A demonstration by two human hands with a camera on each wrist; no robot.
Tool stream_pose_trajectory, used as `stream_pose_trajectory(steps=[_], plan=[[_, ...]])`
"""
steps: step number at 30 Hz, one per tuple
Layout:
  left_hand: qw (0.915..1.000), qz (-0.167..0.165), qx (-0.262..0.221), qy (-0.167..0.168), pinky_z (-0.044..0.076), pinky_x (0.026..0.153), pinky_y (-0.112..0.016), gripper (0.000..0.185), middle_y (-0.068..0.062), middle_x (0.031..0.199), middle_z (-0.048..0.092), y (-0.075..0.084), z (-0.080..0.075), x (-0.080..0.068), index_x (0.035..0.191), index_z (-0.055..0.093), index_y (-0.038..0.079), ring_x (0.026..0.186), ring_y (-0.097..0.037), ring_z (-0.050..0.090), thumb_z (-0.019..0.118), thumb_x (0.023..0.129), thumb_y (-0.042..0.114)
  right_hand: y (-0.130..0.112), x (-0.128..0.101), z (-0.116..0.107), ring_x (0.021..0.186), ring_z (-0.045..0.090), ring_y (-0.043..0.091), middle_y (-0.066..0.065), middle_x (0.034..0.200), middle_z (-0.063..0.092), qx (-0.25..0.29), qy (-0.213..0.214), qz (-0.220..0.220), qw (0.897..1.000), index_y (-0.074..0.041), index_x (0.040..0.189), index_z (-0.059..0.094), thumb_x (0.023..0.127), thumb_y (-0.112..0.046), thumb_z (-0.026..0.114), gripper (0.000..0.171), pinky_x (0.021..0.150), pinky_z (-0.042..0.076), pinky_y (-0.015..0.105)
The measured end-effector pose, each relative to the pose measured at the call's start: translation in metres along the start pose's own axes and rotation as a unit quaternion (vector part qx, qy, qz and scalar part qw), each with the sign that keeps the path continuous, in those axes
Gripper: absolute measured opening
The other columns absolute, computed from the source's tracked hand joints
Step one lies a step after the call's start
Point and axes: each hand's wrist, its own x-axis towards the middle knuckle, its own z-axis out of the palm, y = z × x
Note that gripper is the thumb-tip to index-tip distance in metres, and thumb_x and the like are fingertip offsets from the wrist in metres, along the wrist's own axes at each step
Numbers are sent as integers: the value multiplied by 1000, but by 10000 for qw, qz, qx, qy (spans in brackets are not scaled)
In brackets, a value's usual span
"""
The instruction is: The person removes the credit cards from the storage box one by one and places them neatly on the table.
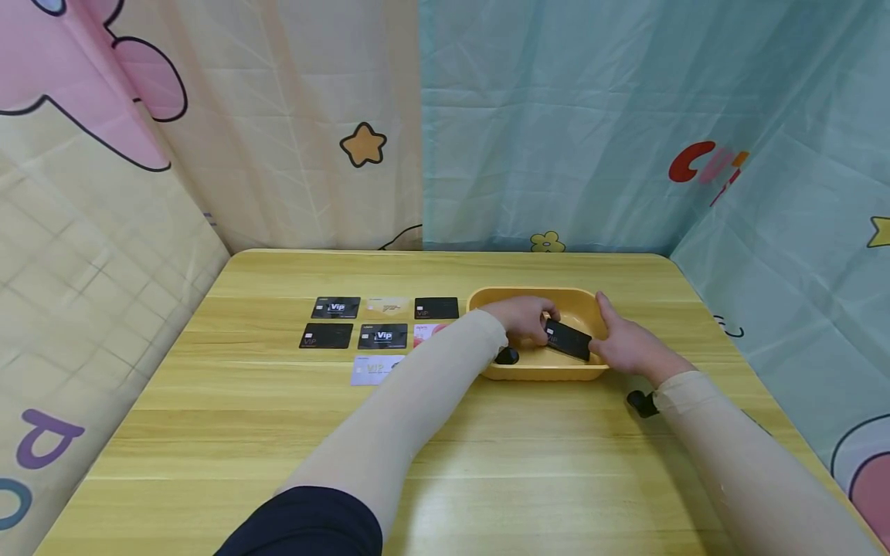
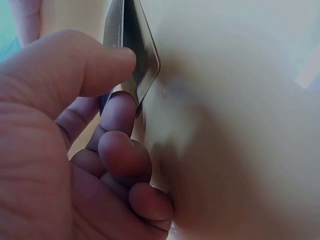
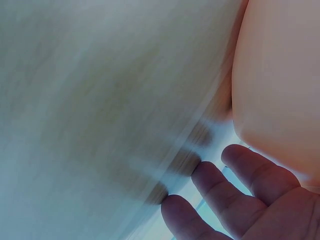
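A yellow tray stands on the wooden table, right of centre. My left hand reaches into it and pinches a black card, which is tilted over the tray floor. In the left wrist view the thumb and fingers clamp the card by its edge against the tray's inside. My right hand lies against the tray's right outer side. Its fingers are straight beside the tray wall and hold nothing.
Several cards lie in rows on the table left of the tray, mostly black, with a gold, a pink and a pale one. Patterned curtains close in the back and both sides. The near half of the table is bare wood.
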Motion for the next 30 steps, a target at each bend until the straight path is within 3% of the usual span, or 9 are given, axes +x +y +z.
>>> stream_pose_trajectory(steps=[7, 16, 23, 30], plan=[[9999, 105, -46, 76, 43, 65, -24, 53, -3, 99, 61, 3, -3, -3, 142, 58, 14, 77, -13, 54, 72, 91, 5, 1, 2, 2, 96, 61, 37, 43, 157, 35, -24, 41, -33, 10000, -3, 166, -16, 99, -29, 54, 100, 83, 47, 47], [9972, 526, 435, 293, 44, 72, -21, 52, -2, 98, 62, 8, -14, -8, 143, 59, 10, 82, -13, 55, 72, 93, 10, -3, 1, -1, 99, 61, 39, 44, 154, 39, -104, 78, -52, 9999, -3, 167, -11, 101, -29, 54, 97, 85, 48, 50], [9954, 609, 537, 504, 43, 71, -23, 51, -1, 95, 60, 14, -33, -25, 144, 58, 11, 80, -13, 54, 71, 95, 12, -3, 0, -3, 126, 57, 54, 43, 158, 33, -207, 81, -66, 9997, -1, 166, -10, 102, -29, 54, 95, 102, 47, 64], [9952, 786, 338, 477, 43, 72, -25, 49, -1, 96, 59, 16, -54, -51, 143, 56, 10, 80, -13, 53, 69, 95, 11, 2, 1, -3, 102, 61, 40, 43, 155, 36, -270, 74, -31, 9996, 0, 166, -8, 100, -29, 55, 96, 86, 48, 52]])
